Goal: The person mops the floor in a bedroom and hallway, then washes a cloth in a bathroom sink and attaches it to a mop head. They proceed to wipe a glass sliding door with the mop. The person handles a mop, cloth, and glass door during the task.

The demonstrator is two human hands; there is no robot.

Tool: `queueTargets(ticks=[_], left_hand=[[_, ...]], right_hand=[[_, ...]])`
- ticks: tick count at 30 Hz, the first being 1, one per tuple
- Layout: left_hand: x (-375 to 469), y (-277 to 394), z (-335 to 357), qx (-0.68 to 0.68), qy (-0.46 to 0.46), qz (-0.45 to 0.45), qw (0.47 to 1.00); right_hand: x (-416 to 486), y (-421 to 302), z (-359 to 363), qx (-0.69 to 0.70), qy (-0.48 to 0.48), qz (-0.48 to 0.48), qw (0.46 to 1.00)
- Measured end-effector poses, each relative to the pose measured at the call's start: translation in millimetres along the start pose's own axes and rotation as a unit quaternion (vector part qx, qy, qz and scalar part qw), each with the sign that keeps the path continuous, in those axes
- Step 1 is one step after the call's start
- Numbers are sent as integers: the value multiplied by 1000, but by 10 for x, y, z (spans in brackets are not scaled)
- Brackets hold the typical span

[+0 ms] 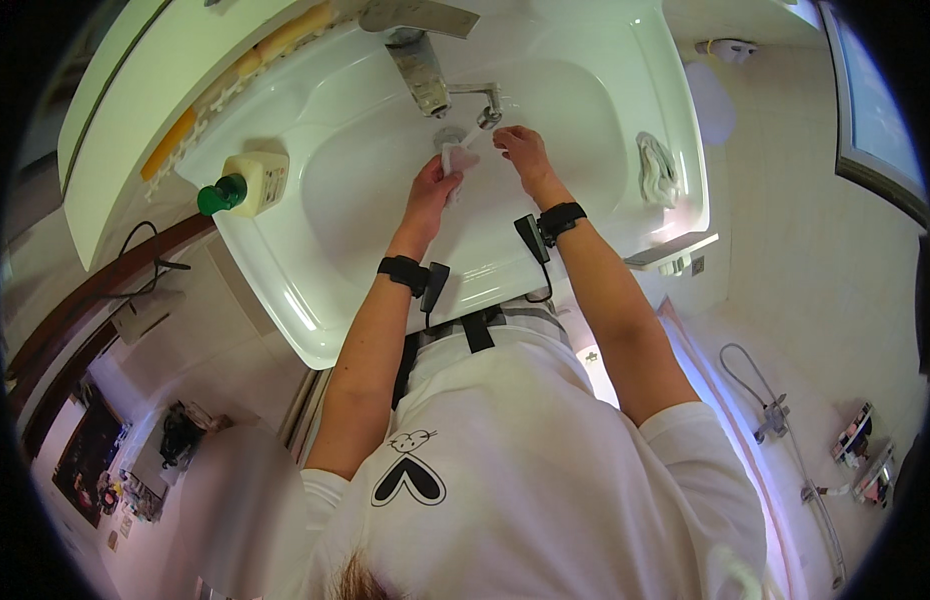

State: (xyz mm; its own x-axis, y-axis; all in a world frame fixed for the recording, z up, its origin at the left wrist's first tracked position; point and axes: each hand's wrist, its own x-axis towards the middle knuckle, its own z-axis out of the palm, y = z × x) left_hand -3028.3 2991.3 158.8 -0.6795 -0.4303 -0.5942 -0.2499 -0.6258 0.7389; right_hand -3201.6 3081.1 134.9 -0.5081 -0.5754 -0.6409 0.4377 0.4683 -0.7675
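Over the basin of the white washbasin (pixel 375 217), my left hand (pixel 432 193) grips a small pale, wet-looking cloth (pixel 457 159) beneath the swivel spout. Water appears to run onto it from the metal swivel spout (pixel 489 115), which is attached to the chrome faucet (pixel 420 71). My right hand (pixel 522 150) is raised just right of the cloth and apart from it, fingers bent, with nothing visible in it. The metal drain (pixel 450 137) lies partly behind the cloth.
A cream bottle with a green pump (pixel 264 182) stands on the washbasin's left ledge. On the right ledge lies a crumpled light cloth (pixel 657 171). A curved white cabinet (pixel 157 82) borders the upper left. Black devices are strapped to both wrists, with short cables hanging near the front rim.
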Motion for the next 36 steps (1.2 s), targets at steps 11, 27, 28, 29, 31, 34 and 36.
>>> queueTargets(ticks=[11, 27, 28, 29, 31, 34, 36], left_hand=[[-25, 151, 70, 108, 83, -20, 991], [191, 288, -309, 403, -44, 61, 912], [216, 287, -358, 394, -55, 24, 917], [245, 276, -390, 387, -61, -22, 920], [287, 238, -442, 357, -47, 8, 933], [317, 198, -518, 368, -25, 17, 929], [328, 196, -574, 366, -23, 25, 930]], right_hand=[[-187, -144, 131, -5, -141, 1, 990], [-54, -362, 17, -218, -121, -79, 965], [-37, -383, -19, -222, -120, -67, 965], [-23, -392, -46, -229, -103, -51, 967], [-11, -377, -83, -168, -88, -54, 980], [-15, -313, -99, -57, -24, -46, 997], [-14, -281, -103, -84, 20, -32, 996]])
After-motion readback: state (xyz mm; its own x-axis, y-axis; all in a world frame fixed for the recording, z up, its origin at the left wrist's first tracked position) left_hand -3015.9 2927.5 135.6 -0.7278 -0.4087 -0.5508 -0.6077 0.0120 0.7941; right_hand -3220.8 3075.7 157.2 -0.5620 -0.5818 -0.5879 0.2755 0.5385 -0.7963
